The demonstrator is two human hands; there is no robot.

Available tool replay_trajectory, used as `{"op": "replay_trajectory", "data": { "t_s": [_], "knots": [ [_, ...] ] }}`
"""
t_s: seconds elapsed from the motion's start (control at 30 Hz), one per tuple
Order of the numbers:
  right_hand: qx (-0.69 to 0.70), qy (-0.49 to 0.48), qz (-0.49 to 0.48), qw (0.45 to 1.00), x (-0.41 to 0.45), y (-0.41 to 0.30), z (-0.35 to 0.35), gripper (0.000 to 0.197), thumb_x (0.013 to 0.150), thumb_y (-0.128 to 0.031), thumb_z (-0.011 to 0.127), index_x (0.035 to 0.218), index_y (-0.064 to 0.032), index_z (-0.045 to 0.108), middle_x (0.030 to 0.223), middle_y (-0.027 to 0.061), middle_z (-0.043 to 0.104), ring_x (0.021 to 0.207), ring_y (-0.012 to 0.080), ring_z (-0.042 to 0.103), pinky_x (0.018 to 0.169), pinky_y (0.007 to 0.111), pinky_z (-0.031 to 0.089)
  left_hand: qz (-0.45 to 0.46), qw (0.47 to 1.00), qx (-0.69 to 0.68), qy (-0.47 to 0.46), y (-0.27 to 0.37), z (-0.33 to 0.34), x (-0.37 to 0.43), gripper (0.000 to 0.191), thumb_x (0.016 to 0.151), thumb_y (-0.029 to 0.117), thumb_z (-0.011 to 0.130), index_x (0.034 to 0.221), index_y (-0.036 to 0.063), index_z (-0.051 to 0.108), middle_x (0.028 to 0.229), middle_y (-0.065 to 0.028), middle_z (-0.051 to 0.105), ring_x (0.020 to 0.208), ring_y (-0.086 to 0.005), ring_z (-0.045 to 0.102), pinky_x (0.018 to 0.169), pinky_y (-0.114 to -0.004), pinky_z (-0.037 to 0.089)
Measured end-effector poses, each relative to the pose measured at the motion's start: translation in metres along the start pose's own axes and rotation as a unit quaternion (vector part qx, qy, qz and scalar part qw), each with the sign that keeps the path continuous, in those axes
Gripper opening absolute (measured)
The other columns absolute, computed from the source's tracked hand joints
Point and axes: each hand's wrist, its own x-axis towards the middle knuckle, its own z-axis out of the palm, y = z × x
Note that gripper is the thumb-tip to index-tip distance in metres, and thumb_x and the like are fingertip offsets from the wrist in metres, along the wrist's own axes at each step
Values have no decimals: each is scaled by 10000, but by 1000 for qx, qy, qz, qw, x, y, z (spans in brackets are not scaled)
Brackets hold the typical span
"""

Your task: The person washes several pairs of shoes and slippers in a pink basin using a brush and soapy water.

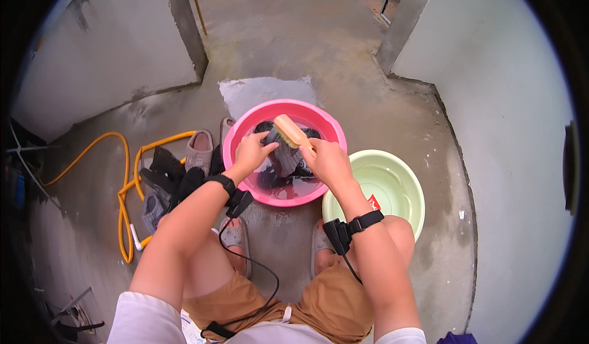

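My right hand point(327, 161) grips the handle of a wooden scrub brush point(291, 130) with pale bristles, held above a pink plastic basin point(338, 134). The bristles face down and to the left. Below it, a dark item with a ribbed surface, seemingly a shoe point(284, 160), lies partly in the basin's shallow water. My left hand point(252, 151) has its thumb and fingers at that item's left edge and appears to hold it. More dark material lies around it, its shape hard to make out.
A pale green basin point(416, 192) with a red label stands at the right, touching or close to the pink one. At left lie a yellow hose point(125, 160), black footwear point(168, 164) and a grey slipper point(200, 148). White walls point(501, 114) flank the wet concrete floor point(276, 45).
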Motion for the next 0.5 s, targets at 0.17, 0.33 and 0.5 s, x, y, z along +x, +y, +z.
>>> {"op": "replay_trajectory", "data": {
  "t_s": [0.17, 0.33, 0.5],
  "knots": [
    [-12, -11, 40, 999, 4, 0, 7, 368, 995, -382, 667, 1163, -75, 780, 951, 217, 768, 927, 428, 739, 829, 512, 583, 20, 1000, -12, -1, -10, -7, -1, 550, 853, 408, 852, 1281, 74, 763, 946, -206, 784, 882, -372, 770, 803, -470, 596],
    [2, -34, -41, 999, -1, -2, 12, 322, 984, -369, 677, 1108, -99, 801, 873, 222, 765, 852, 427, 752, 783, 528, 600, 8, 999, 6, -33, 7, -14, -7, 561, 853, 387, 851, 1256, 8, 762, 880, -234, 769, 814, -357, 773, 784, -444, 595],
    [-11, -18, 57, 998, 5, -4, 8, 394, 1000, -403, 660, 1230, -106, 775, 986, 221, 774, 951, 410, 749, 859, 501, 586, 38, 999, -1, -30, 12, -12, -11, 577, 842, 424, 856, 1241, 16, 771, 861, -221, 769, 801, -366, 767, 775, -451, 598]
  ]
}}
